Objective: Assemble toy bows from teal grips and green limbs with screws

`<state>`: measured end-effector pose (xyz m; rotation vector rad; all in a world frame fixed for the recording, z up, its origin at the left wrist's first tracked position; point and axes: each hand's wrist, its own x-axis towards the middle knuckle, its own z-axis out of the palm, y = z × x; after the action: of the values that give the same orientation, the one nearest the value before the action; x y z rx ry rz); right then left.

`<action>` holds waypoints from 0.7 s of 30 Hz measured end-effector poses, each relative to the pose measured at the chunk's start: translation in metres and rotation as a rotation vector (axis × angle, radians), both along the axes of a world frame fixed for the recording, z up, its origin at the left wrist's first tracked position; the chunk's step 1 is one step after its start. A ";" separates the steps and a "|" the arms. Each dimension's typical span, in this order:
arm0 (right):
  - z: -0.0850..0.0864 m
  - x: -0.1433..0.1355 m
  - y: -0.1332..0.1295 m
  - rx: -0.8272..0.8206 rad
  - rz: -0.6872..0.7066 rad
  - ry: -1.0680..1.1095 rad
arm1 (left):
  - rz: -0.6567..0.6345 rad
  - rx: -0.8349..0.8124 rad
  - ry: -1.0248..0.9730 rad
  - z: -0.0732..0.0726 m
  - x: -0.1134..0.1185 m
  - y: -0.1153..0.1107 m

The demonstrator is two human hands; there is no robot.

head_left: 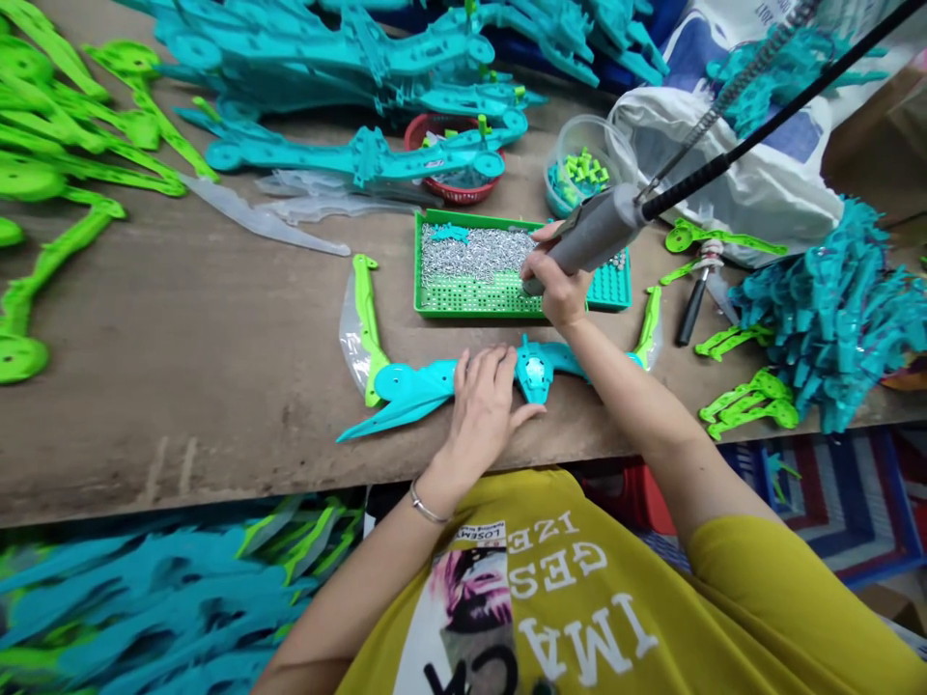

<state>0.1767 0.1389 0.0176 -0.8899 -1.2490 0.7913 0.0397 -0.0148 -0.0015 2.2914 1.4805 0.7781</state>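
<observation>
My left hand (482,401) lies flat on a turquoise plastic toy bow (420,381), fingers together on top and the thumb spread to the right. The bow has a domed centre and lime-green limbs (368,328), each edged with a clear plastic blade (353,338). My right hand (561,285) is wrapped round a grey electric screwdriver (598,232), which tilts over the right part of a green tray (470,311) of small silver screws (470,253). The screwdriver's tip is hidden behind the hand, so I cannot tell if it touches the screws.
Turquoise bow bodies (362,159) pile up at the back, lime-green limbs (43,125) at the left. A red basket (463,193) and clear tub (579,174) hold small parts. At right are a black-handled screwdriver (693,309) and a turquoise heap (832,299). A cable (768,125) hangs from above.
</observation>
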 end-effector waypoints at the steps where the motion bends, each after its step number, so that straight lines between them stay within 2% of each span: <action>1: -0.001 0.000 0.001 0.007 0.000 0.004 | -0.001 -0.001 0.001 0.000 0.000 0.000; 5: -0.002 -0.003 0.006 0.013 -0.004 -0.022 | -0.001 -0.011 -0.007 0.000 0.001 0.000; 9: 0.014 -0.003 -0.004 -0.037 -0.036 -0.072 | -0.002 -0.023 -0.008 0.002 0.001 0.000; 12: 0.036 0.004 -0.033 -0.065 0.006 -0.040 | -0.005 -0.047 -0.006 0.005 0.001 0.000; 15: 0.051 0.016 -0.075 -0.091 0.158 0.026 | -0.018 -0.089 -0.024 0.006 0.000 0.000; 18: 0.051 0.027 -0.111 -0.133 0.255 0.031 | -0.029 -0.103 -0.034 0.006 0.000 -0.001; 21: 0.040 0.033 -0.130 -0.168 0.269 0.031 | -0.028 -0.079 -0.020 0.005 0.000 -0.001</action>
<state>0.2095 0.0093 0.0579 -0.8502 -1.3046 1.1334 0.0395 -0.0161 0.0039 2.2346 1.4411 0.7198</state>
